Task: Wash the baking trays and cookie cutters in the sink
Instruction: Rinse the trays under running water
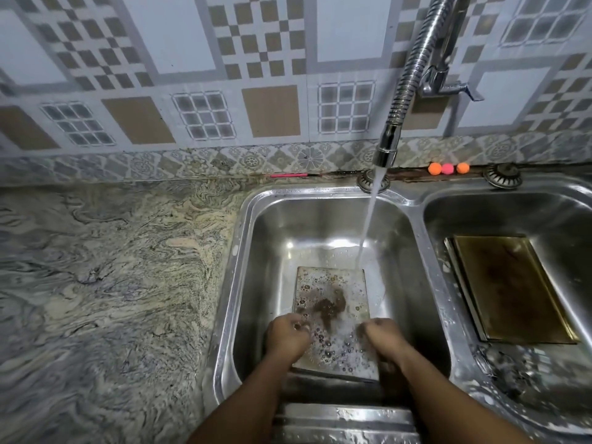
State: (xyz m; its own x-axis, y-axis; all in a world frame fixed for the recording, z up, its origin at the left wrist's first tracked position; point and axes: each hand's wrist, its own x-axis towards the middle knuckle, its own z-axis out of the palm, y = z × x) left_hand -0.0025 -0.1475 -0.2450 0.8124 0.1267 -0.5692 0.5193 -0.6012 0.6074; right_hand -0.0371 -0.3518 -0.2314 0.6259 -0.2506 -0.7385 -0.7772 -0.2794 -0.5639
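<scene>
A rectangular baking tray (331,293), soapy with bubbles and a dark brown stain in its middle, lies in the left sink basin (256,251). Water from the tap (389,145) falls on its far right corner. My left hand (285,339) grips the tray's near left edge and my right hand (382,336) grips its near right edge. A second stack of golden-brown trays (512,283) leans in the right basin (480,213). No cookie cutters are visible.
A marbled granite counter (112,283) stretches to the left of the sink. Three small orange and pink balls (448,168) and a pink stick (288,175) lie along the tiled wall behind the sink. The tap lever (455,88) sticks out at upper right.
</scene>
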